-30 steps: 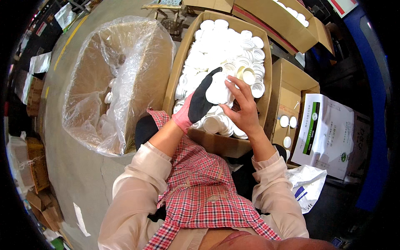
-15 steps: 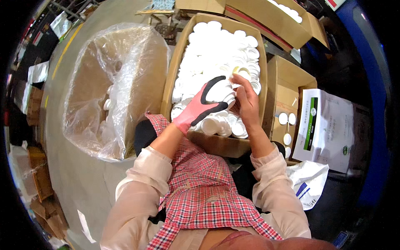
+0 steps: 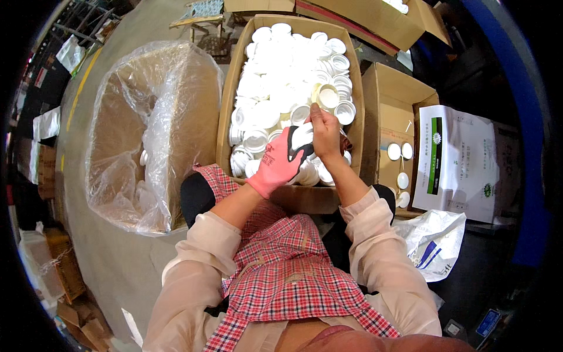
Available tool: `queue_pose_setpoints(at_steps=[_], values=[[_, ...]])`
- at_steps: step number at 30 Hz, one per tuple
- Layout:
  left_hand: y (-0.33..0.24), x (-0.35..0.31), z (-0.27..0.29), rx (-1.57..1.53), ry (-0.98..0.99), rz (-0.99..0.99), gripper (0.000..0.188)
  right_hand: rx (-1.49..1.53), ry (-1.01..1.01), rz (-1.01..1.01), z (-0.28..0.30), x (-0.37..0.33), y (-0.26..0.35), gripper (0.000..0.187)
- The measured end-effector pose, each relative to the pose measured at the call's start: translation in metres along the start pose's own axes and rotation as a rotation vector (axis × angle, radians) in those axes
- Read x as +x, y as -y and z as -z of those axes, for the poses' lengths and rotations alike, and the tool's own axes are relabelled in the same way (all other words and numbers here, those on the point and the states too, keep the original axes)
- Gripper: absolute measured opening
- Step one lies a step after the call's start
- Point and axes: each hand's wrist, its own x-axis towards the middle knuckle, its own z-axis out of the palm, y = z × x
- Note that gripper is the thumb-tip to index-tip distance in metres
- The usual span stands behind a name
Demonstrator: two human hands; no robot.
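Observation:
Round white plastic lids (image 3: 258,138) fill a large cardboard box (image 3: 227,100) in front of me. Over the near half of the box, my left hand (image 3: 274,169), in a pink glove with black fingertips, is closed on a white lid (image 3: 302,135). My bare right hand (image 3: 326,134) meets it from the right, its thumb and fingers pinched at the lid's edge. Part of that lid is hidden by the fingers. Just beyond the right hand lies a lid with a yellowish rim (image 3: 326,97). Something brown shows beside the right wrist, too covered to make out.
To the left stands a box lined with clear plastic (image 3: 196,135), a few white lids inside. On the right, an open carton (image 3: 394,82) holds several white discs, beside a white printed carton (image 3: 460,170) and a white plastic bag (image 3: 437,234). More cardboard boxes (image 3: 363,20) stand behind.
My hands have come closer together and nearer to me. My left fingers, spread around white lids before, are now drawn in, and my right thumb and fingers have closed at the lid.

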Motion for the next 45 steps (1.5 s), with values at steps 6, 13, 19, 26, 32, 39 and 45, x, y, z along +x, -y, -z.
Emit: queue_pose_setpoints(at_steps=[6, 13, 19, 26, 32, 39, 45], values=[[0.032, 0.008, -0.01, -0.29, -0.236, 0.158, 0.049, 0.386, 0.014, -0.108, -0.002, 0.019, -0.025, 0.055], [0.02, 0.02, 0.011, -0.802, 0.005, 0.182, 0.069, 0.241, 0.071, 0.002, 0.006, 0.008, -0.011, 0.053], [0.021, 0.022, 0.016, -0.713, 0.204, 0.057, 0.078, -0.003, -0.02, 0.316, 0.013, 0.008, -0.007, 0.045], [0.01, 0.015, -0.004, -0.784, 0.0, 0.204, 0.071, 0.4, -0.132, -0.13, 0.008, 0.004, 0.006, 0.072], [0.023, 0.004, -0.023, -0.579, -0.106, 0.02, 0.087, 0.204, -0.158, -0.107, 0.009, -0.001, 0.016, 0.078], [0.021, -0.002, -0.045, -0.655, -0.243, 0.054, 0.08, 0.169, -0.1, -0.11, 0.011, 0.013, 0.0, 0.065], [0.02, 0.023, -0.005, -1.569, 0.034, 0.281, 0.045, 0.892, 0.195, -0.348, 0.022, 0.023, -0.005, 0.058]])
